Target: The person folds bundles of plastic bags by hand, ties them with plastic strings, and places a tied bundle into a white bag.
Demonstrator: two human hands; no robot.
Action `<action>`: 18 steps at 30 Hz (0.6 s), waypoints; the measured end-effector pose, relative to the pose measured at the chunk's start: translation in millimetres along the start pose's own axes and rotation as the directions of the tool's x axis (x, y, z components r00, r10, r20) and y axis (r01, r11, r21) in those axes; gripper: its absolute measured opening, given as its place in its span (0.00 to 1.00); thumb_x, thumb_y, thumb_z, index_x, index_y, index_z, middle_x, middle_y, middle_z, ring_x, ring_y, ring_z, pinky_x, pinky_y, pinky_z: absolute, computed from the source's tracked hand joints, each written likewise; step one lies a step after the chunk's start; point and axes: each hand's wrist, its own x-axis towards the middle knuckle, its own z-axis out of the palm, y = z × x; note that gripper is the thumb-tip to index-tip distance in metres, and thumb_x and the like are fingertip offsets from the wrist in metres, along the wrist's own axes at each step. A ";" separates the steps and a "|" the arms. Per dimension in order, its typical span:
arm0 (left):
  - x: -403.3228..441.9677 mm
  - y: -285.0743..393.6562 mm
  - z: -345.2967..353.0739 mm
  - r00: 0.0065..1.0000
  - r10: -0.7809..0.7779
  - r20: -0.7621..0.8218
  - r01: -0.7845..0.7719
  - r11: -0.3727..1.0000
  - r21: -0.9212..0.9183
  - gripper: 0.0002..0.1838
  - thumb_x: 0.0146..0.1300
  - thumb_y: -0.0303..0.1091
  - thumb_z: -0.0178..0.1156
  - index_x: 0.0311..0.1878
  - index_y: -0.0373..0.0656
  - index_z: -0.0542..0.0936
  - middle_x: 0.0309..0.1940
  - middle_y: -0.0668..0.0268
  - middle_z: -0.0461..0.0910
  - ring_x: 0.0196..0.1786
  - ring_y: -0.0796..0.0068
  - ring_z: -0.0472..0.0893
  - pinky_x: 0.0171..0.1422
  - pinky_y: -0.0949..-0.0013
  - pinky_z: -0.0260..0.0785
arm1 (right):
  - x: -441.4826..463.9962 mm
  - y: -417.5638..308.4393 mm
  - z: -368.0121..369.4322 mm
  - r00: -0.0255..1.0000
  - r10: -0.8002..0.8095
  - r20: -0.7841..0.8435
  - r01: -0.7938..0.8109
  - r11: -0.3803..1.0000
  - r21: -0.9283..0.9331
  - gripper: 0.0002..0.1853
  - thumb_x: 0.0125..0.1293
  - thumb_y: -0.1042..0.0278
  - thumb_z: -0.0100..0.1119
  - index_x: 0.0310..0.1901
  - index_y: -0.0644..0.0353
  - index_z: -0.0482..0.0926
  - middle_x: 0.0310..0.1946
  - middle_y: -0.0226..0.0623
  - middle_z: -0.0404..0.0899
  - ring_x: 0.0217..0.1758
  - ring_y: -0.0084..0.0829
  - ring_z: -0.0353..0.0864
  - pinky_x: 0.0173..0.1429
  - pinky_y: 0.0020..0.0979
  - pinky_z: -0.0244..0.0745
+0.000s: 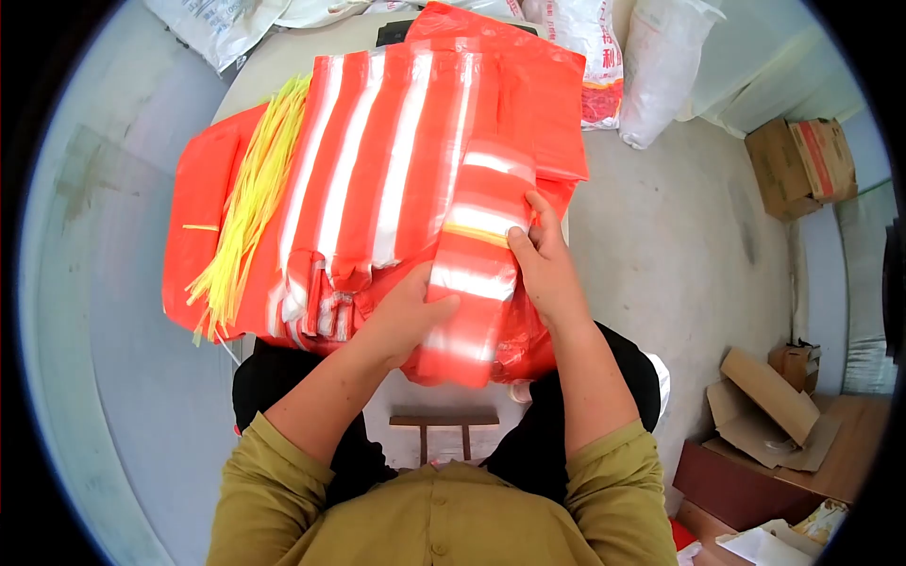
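A folded bundle of red-and-white striped plastic bags [467, 283] lies in front of me, its lower end near the table edge. A thin yellow tie [477, 234] runs across its upper part. My left hand [408, 309] holds the bundle's left side, thumb on top and fingers hidden beneath. My right hand [547, 259] grips the right edge, its thumb at the end of the yellow tie and index finger along the side. To the left lies a wide stack of striped red bags [377, 151], with a bunch of yellow ties [250, 198] beside it.
More red plastic [203, 208] covers the table's left side. White printed sacks [590, 57] stand behind the table. Cardboard boxes [797, 170] sit by the right wall, and an open carton [769, 415] rests at lower right. A small stool [444, 422] shows between my legs.
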 end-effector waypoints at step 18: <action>7.0 3.5 5.6 0.997 -0.032 -0.068 0.020 0.986 -0.167 0.26 0.79 0.27 0.58 0.77 0.38 0.67 0.66 0.60 0.79 0.66 0.70 0.81 0.71 0.60 0.75 | -27.5 -28.7 -6.3 0.974 0.181 0.133 -0.205 0.960 0.190 0.47 0.74 0.67 0.64 0.85 0.58 0.45 0.66 0.51 0.76 0.66 0.37 0.78 0.69 0.38 0.74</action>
